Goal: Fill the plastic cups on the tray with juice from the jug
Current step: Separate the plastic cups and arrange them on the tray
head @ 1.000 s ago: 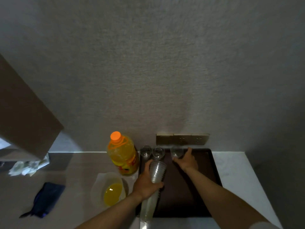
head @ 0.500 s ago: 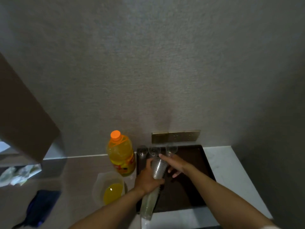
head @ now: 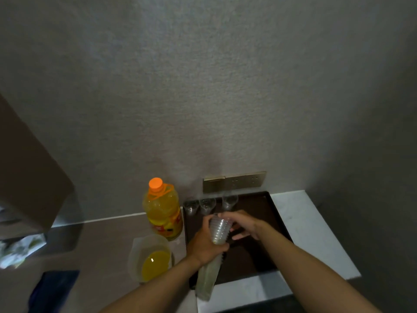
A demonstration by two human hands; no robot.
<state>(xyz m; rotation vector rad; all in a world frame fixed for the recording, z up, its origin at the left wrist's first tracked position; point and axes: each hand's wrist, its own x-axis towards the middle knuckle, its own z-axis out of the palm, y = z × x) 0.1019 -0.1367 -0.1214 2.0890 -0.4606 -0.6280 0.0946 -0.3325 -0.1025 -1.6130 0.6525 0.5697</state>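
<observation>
Head view shows your two bare forearms reaching in from the bottom edge over the pale worktop (head: 300, 213). Your left hand (head: 204, 242) is wrapped closed around a tall stack of clear plastic cups (head: 220, 229), still sleeved in a thin transparent wrapper that trails down towards you. Your right hand (head: 244, 224) sits at the top of that stack, fingers curled about the uppermost cup's rim; whether it truly pinches the cup you cannot tell from here. Both hands hover over the dark rectangular tray (head: 273, 213).

Left of your left forearm stands a translucent plastic jug (head: 150, 256) on the worktop, partly filled with orange-yellow juice. Just beyond it, beside the tray's left edge, rises a large clear bottle of orange juice (head: 162, 211) with an orange cap.

Farther back, along the tray's far edge, three empty clear plastic cups (head: 207, 204) stand upright in a row. Behind them a brass-coloured socket plate (head: 234, 181) is fixed to the grey textured wall. At lower left lies a dark blue cloth (head: 54, 290), blurred.
</observation>
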